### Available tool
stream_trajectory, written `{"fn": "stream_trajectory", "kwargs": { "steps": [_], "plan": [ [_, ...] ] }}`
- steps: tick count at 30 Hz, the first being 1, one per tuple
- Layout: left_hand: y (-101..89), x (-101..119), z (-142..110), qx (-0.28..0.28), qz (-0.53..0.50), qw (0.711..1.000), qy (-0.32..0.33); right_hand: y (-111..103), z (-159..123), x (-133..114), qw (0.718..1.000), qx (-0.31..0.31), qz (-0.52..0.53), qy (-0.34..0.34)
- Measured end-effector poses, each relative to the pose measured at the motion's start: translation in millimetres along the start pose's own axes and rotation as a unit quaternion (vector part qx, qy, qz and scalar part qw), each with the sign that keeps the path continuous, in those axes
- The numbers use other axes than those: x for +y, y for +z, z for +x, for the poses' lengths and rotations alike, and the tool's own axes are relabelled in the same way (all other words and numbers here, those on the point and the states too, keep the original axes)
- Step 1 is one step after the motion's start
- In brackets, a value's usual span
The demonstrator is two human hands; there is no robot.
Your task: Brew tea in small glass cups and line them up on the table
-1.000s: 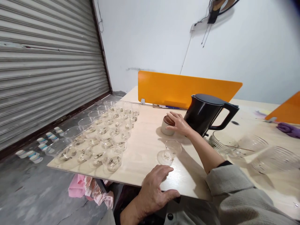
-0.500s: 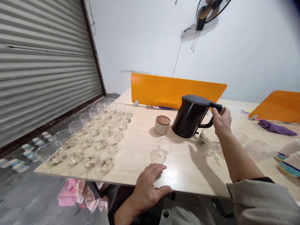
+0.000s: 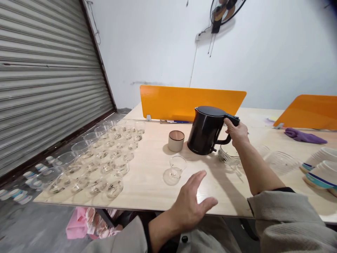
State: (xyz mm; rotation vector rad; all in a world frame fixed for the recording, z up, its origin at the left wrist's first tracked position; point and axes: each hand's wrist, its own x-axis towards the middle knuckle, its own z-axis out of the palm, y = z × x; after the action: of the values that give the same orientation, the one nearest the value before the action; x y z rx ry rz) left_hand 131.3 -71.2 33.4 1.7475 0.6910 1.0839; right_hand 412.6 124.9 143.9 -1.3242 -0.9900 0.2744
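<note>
My right hand (image 3: 237, 133) is wrapped round the handle of a black electric kettle (image 3: 204, 131), whose lid is shut. The kettle is slightly tilted, and I cannot tell whether its base touches the table. Near the table's front edge, my left hand (image 3: 192, 200) is empty, thumb and fingers spread. Just beyond it stands a small clear cup (image 3: 177, 165) with a few dark bits in it. A pale round jar with a wooden-looking lid (image 3: 176, 140) sits left of the kettle. Behind my right wrist, a clear ribbed glass bowl (image 3: 229, 157) is partly hidden.
Rows of clear cups (image 3: 113, 184) with dark bits in them fill the table's left side. Stacked clear cups (image 3: 283, 161), paper cups (image 3: 325, 175) and a purple cloth (image 3: 304, 136) lie to the right. An orange divider (image 3: 168, 102) stands at the back.
My left hand has moved right and its fingers have spread wider. My right hand still grips the kettle. The whole view has shifted slightly.
</note>
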Motion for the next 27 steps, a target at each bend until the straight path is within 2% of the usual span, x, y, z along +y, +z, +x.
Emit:
{"fn": "stream_trajectory", "kwargs": {
  "steps": [2, 6, 10, 15, 21, 27],
  "plan": [
    [21.2, -2, 30, 0.036, -0.125, 0.988, -0.078, 0, -8, -6, 0.999, -0.016, 0.03, 0.022],
    [49.0, -21, 83, 0.149, -0.289, 0.919, -0.221, 1, -20, -11, 0.995, -0.037, 0.079, 0.038],
    [50.6, -41, 109, 0.193, -0.403, 0.87, -0.207, 7, -22, -13, 0.99, -0.041, 0.13, 0.04],
    [43.3, -57, 122, 0.242, -0.491, 0.811, -0.21, 13, -13, -16, 0.988, -0.038, 0.145, 0.047],
    [45.3, -61, 127, 0.26, -0.517, 0.791, -0.199, 12, -12, -21, 0.988, -0.022, 0.143, 0.056],
    [48.3, -54, 121, 0.275, -0.55, 0.765, -0.193, 6, -35, -32, 0.991, -0.039, 0.12, 0.038]
  ]
}}
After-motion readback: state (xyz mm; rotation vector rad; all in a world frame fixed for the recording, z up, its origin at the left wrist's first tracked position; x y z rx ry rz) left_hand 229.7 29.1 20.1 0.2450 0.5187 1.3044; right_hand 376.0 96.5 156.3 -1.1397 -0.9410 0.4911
